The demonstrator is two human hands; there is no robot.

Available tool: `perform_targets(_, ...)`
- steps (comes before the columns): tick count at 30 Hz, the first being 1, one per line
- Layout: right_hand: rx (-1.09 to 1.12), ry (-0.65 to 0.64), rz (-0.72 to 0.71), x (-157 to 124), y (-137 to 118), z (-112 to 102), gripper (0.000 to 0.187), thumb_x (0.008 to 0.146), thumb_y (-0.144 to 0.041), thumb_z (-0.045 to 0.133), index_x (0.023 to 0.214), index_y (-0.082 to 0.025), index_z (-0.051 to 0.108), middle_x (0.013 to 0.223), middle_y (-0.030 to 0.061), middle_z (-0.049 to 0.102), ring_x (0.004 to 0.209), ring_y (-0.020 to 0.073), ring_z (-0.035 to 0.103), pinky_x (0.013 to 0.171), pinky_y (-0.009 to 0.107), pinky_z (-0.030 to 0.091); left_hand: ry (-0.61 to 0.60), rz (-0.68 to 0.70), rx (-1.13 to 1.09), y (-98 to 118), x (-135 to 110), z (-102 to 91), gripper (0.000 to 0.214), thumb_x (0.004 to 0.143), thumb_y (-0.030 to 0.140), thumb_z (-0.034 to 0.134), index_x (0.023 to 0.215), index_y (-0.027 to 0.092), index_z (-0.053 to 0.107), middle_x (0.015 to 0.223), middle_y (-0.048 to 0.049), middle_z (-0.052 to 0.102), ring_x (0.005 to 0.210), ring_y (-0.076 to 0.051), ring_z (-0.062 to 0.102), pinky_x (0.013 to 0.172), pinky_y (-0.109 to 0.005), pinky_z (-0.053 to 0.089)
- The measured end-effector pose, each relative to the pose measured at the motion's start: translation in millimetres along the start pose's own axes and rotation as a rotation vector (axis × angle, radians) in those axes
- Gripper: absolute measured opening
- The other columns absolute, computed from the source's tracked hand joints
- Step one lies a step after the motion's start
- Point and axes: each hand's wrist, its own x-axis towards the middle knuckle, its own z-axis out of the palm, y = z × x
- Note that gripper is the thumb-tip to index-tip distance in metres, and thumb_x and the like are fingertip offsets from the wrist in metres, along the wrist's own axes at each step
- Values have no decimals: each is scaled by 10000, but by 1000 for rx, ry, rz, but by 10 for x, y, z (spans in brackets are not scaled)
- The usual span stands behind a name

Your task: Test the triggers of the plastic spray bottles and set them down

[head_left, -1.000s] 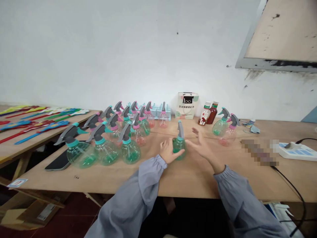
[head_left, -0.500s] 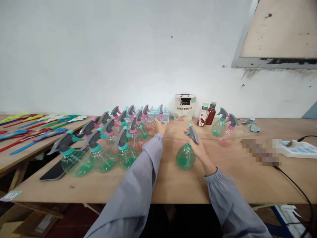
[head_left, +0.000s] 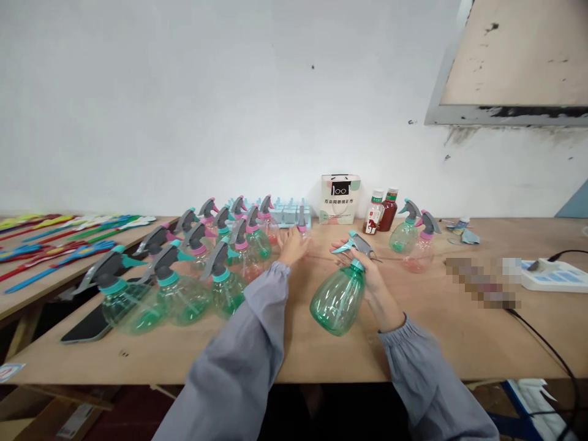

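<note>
My right hand point(head_left: 374, 278) is closed around the neck of a green spray bottle point(head_left: 337, 303) with a grey and teal trigger head. That bottle leans, its base toward the lower left, green liquid inside. Farther back, my left hand point(head_left: 294, 245) wraps around the body of a pink-collared spray bottle point(head_left: 302, 215), which it partly hides. Left of my left arm stand several spray bottles in rows, among them a green one point(head_left: 229, 294) and a pink one point(head_left: 245, 260).
At the wall are a light-blue plastic rack point(head_left: 289, 214), a paper bag point(head_left: 340, 202) and two red-brown bottles point(head_left: 386, 211). Two more spray bottles point(head_left: 418, 251) stand right. A phone point(head_left: 87, 324) lies left; a power strip point(head_left: 558, 275) with cable lies right. Colourful hand-shaped items point(head_left: 68, 254) cover another table.
My right hand has tipped the green bottle and shifted it slightly nearer. My left hand has drawn the pink-collared bottle a little toward me.
</note>
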Motion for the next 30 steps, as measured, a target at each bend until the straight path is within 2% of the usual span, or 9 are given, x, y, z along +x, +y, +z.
perform_targets(5,5,-38,-15,24,-25,201,362,651,-331,792,994,-272,692,968,13,817,1026,259,763,873,371,599,-45,137,91,-16,-675,-339,585,921,520,577,1376,162,493,1256,-185,601,1238,-374,563,1077,-516,418)
perform_targets(9,-9,-35,-12,71,-14,344,379,612,-285,747,985,-267,688,952,18,818,1049,273,754,937,406,582,-27,173,63,-95,-909,-528,598,919,564,559,1358,160,516,1245,-175,615,1212,-366,570,1054,-516,442)
perform_targets(14,-56,-93,-8,116,12,456,328,596,-284,702,923,-267,686,883,14,804,1061,271,742,944,406,567,-53,163,-151,-161,-957,-528,560,929,504,571,1376,176,489,1339,-170,623,1287,-337,582,1117,-498,428)
perform_targets(17,-113,-136,0,138,49,475,280,586,-275,695,865,-259,687,841,8,784,998,257,744,932,390,556,-75,140,-278,-155,-961,-499,563,929,487,585,1396,201,455,1377,-154,630,1308,-308,597,1116,-466,449)
perform_targets(21,-108,-142,-7,151,105,416,196,543,-271,636,737,-247,645,710,-5,715,803,226,711,830,364,559,-72,105,-320,-157,-961,-497,558,905,491,622,1364,210,471,1369,-145,649,1297,-294,621,1114,-448,465)
perform_targets(24,-81,-105,-47,149,118,358,163,536,-291,588,694,-257,606,622,-6,641,751,230,681,765,364,555,-69,96,-325,-170,-959,-499,555,890,492,638,1341,213,477,1367,-142,654,1296,-294,624,1121,-452,463)
perform_targets(30,-81,-99,-12,136,167,356,266,517,-253,611,782,-253,643,759,8,728,757,220,671,748,348,549,-62,100,-337,-174,-970,-485,537,887,486,642,1319,208,485,1334,-145,670,1277,-299,636,1111,-457,470)
